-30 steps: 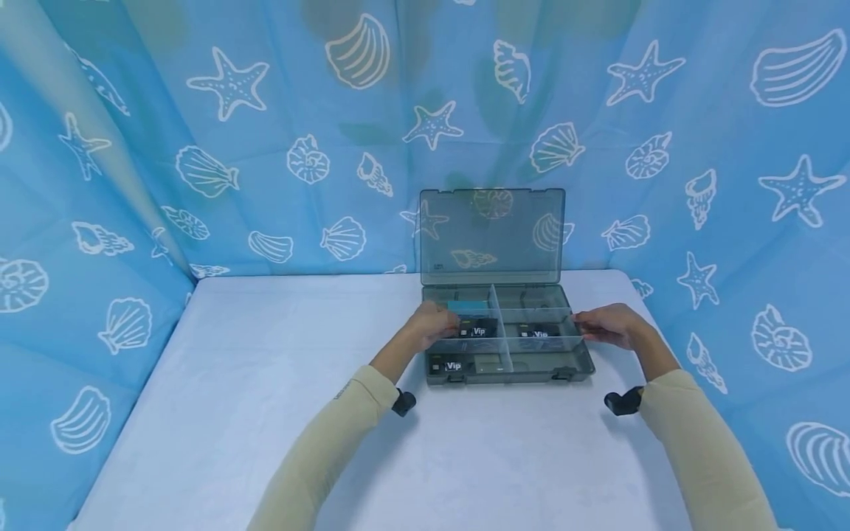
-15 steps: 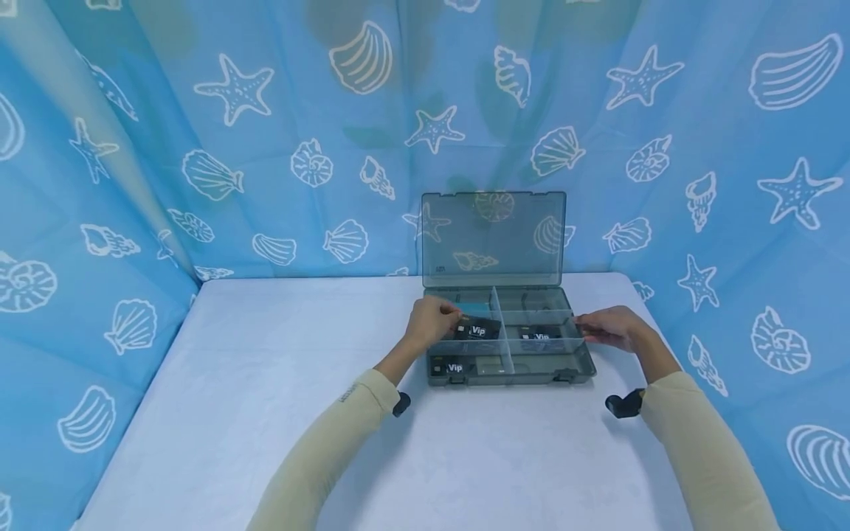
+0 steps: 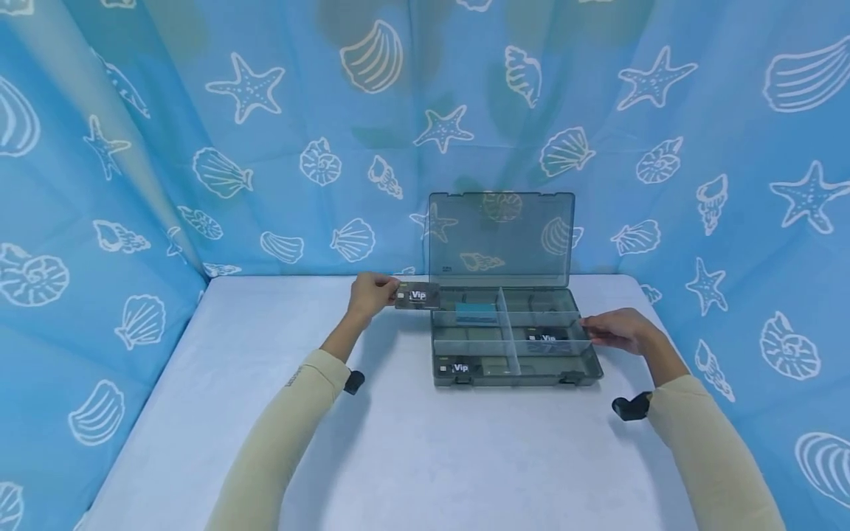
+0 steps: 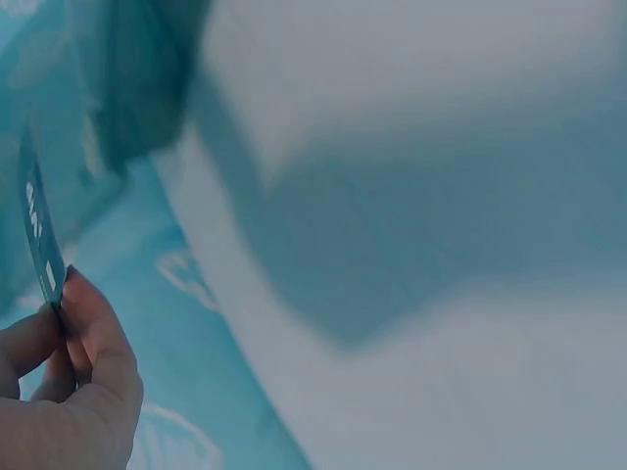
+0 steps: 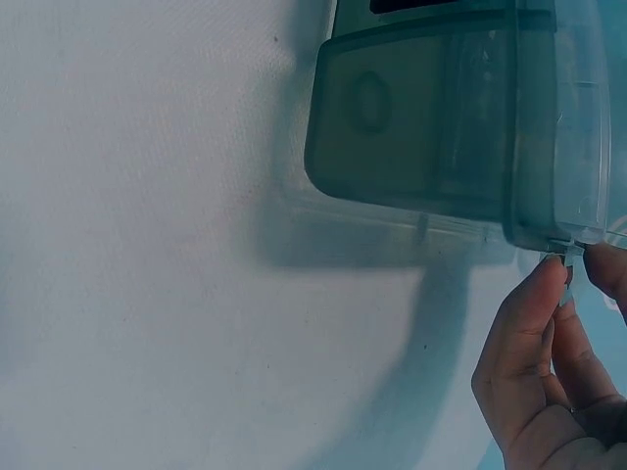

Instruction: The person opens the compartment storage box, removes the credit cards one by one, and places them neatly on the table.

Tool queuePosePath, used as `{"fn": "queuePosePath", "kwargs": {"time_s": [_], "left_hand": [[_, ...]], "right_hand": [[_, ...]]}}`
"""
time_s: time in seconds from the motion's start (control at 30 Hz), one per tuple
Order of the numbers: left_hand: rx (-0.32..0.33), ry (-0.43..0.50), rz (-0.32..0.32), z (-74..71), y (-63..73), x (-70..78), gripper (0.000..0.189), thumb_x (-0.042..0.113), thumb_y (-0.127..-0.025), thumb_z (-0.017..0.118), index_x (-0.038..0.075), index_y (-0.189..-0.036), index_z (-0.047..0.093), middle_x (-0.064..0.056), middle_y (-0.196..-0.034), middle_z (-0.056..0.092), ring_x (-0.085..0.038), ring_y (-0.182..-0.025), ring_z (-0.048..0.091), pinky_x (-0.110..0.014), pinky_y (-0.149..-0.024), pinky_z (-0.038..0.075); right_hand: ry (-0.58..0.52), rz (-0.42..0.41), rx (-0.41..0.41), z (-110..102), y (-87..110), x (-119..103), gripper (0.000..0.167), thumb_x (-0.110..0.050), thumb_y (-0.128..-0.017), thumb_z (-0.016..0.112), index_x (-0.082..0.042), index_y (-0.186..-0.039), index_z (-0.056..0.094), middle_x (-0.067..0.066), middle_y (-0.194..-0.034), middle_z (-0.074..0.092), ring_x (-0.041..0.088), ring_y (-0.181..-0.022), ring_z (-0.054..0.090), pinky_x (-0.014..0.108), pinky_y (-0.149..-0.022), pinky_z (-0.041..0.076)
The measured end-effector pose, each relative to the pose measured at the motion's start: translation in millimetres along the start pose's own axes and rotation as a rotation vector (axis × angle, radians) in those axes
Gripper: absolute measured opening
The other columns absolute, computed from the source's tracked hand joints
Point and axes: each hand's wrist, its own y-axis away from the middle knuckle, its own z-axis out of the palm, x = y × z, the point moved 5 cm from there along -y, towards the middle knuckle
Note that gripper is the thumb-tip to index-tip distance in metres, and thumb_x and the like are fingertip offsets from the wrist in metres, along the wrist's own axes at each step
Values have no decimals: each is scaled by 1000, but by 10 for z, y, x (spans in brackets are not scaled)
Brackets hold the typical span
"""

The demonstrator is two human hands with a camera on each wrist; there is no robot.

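My left hand (image 3: 370,299) pinches a dark card (image 3: 418,296) marked "Vip" by its left end, held up at the back left corner of a grey see-through compartment box (image 3: 518,380). The left wrist view shows the card (image 4: 39,220) nearly edge-on between thumb and fingers. At the box's right side, my right hand (image 3: 620,330) grips the rim between thumb and fingers, also seen in the right wrist view. Another Vip card (image 3: 458,367) lies in the front left compartment. One more Vip card (image 3: 546,337) is in the middle right one. A teal flat piece (image 3: 476,313) is at the back left.
The box lid (image 3: 501,240) stands upright behind the box, near a blue seashell curtain (image 3: 319,214). White cloth covers the table (image 3: 265,346). Clear dividers (image 3: 508,324) split the box.
My left hand has lifted the Vip card out of the middle left compartment and carried it left and back, past the box's side. The right hand stays at the box's right rim.
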Motion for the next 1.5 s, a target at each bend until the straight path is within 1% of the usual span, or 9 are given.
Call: {"fn": "queuePosePath", "kwargs": {"time_s": [0.13,0.3,0.5,0.7,0.93,1.13,1.27,1.4,1.5], "left_hand": [[35,53,-97,-182,-66,-261,26,11,-100,56,-9,-114,65,-25,-110,65,-34,-98,67,-26,-75,58],[92,54,-236,-313,-131,-573,26,15,-100,56,-3,-116,66,-17,-111,65,-23,-97,65,-25,-79,56],[151,28,-265,-387,-207,-767,24,16,-98,59,-1,-113,68,-16,-114,65,-24,-100,64,-30,-83,56],[153,-53,-280,-340,-252,-828,24,18,-98,61,-1,-112,68,-17,-116,65,-26,-101,64,-32,-84,55],[166,-155,-254,-340,-289,-814,25,19,-98,60,-1,-111,68,-17,-113,65,-27,-100,63,-35,-83,55],[123,-251,-260,-319,-299,-774,31,19,-89,72,-1,-112,69,-18,-113,66,-30,-103,63,-37,-87,53],[125,-334,-213,-286,-303,-757,34,16,-82,78,-3,-109,69,-19,-109,66,-32,-103,62,-39,-87,53],[139,-429,-161,-233,-310,-739,36,15,-80,80,-4,-108,67,-19,-105,66,-32,-98,63,-40,-84,54],[148,-473,-146,-205,-300,-724,38,16,-80,81,-5,-108,66,-19,-104,66,-32,-97,63,-39,-83,54]], "right_hand": [[-18,-5,-1,-20,16,11,54,-22,-95,65,11,-133,47,4,-87,65,13,-77,67,33,-83,57],[-1,0,2,-34,-4,22,51,-23,-94,65,10,-130,50,4,-86,65,12,-76,66,34,-85,57],[-3,-5,-9,-10,9,12,48,-23,-95,64,10,-128,51,4,-86,64,13,-76,66,33,-84,57],[-12,17,-16,-7,54,25,45,-22,-95,65,9,-126,54,5,-85,63,14,-76,65,32,-82,58],[-20,-6,-21,12,22,-14,45,-22,-94,65,10,-124,55,5,-85,63,13,-75,66,32,-82,58],[-4,2,-12,-12,0,-10,44,-23,-93,67,9,-122,56,5,-85,63,14,-76,65,33,-83,57],[11,4,3,-15,-3,-3,45,-25,-94,67,8,-123,55,5,-86,62,15,-76,65,33,-83,57],[3,3,1,0,4,0,48,-25,-94,66,9,-126,53,5,-87,62,14,-77,65,33,-83,57],[-2,-3,-8,7,3,-7,51,-24,-95,66,10,-129,50,5,-87,62,14,-77,65,32,-82,57]]}}
